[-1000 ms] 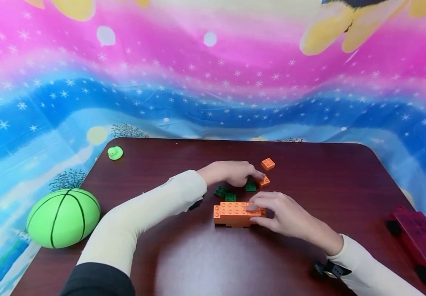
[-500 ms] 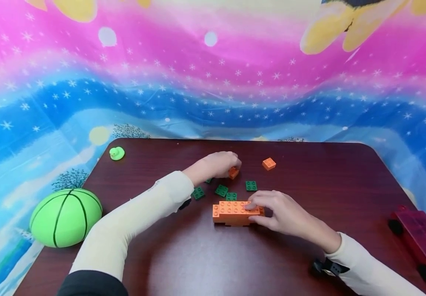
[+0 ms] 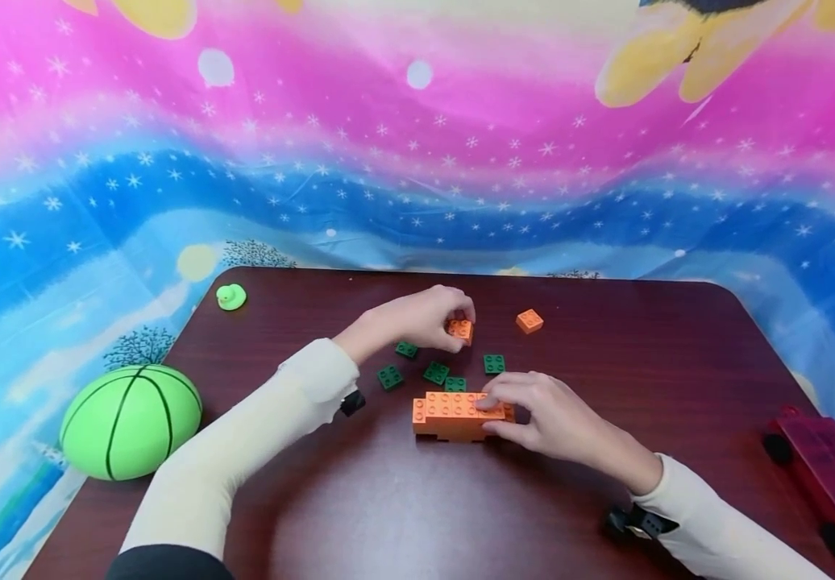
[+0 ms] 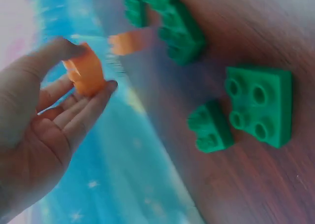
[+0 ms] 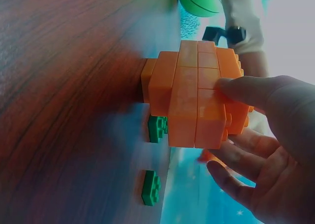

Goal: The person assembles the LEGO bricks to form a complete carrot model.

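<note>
My left hand (image 3: 426,317) pinches a small square orange toy brick (image 3: 460,330) between thumb and fingers, beyond the built-up bricks. In the left wrist view this orange brick (image 4: 88,69) shows its studs turned toward the palm. With thumb and fingers on its right end, my right hand (image 3: 551,415) holds an orange brick assembly (image 3: 454,417), several bricks stacked in layers. Up close the assembly (image 5: 189,96) is stepped, narrower toward the table. Several green bricks (image 3: 436,372) lie loose between the two hands. Another loose orange brick (image 3: 529,321) lies farther back to the right.
On the dark wooden table (image 3: 359,499), a green ball (image 3: 131,422) sits at the left edge and a small green duck (image 3: 231,296) at the back left corner. A red toy vehicle (image 3: 834,475) with black wheels stands at the right edge. A patterned cloth (image 3: 417,161) hangs behind.
My left hand, earlier reaching to an orange brick near the green ones, has moved left with that brick in its fingers. My right hand has stayed on the assembly.
</note>
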Available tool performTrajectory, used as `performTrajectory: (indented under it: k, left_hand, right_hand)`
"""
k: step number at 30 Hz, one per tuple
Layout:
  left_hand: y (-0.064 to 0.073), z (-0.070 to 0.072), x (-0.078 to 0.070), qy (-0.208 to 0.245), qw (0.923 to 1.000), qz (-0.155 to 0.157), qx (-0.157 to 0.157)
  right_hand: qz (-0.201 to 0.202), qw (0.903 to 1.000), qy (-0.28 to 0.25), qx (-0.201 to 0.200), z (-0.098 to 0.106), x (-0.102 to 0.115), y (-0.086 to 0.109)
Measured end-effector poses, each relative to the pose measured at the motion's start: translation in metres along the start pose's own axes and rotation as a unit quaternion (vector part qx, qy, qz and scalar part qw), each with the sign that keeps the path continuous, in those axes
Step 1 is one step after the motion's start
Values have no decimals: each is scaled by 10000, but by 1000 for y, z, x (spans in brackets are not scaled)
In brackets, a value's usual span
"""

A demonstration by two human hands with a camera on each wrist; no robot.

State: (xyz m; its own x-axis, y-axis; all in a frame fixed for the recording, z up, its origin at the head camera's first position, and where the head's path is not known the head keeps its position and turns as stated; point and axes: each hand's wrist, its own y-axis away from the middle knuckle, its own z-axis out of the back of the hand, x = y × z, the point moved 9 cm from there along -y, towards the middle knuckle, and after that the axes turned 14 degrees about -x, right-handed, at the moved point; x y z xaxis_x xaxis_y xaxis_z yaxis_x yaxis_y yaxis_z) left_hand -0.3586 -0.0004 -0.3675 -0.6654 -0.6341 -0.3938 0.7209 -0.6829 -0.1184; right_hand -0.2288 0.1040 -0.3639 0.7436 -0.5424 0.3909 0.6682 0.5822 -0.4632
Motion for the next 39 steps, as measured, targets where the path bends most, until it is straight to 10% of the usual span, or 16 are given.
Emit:
performTrajectory:
  k: [8, 16, 39]
  left_hand:
    - [60, 33, -30, 1617, 9837, 33, -783]
    - [105, 20, -54, 1492, 9837, -208, -980]
    - [108, 14, -70, 1238, 9833, -517, -1226]
  right_hand:
    - [164, 9998, -2, -141, 1, 4, -1]
    - [92, 9999, -17, -112, -1, 3, 1]
    - [240, 9993, -132, -266, -3, 4, 4]
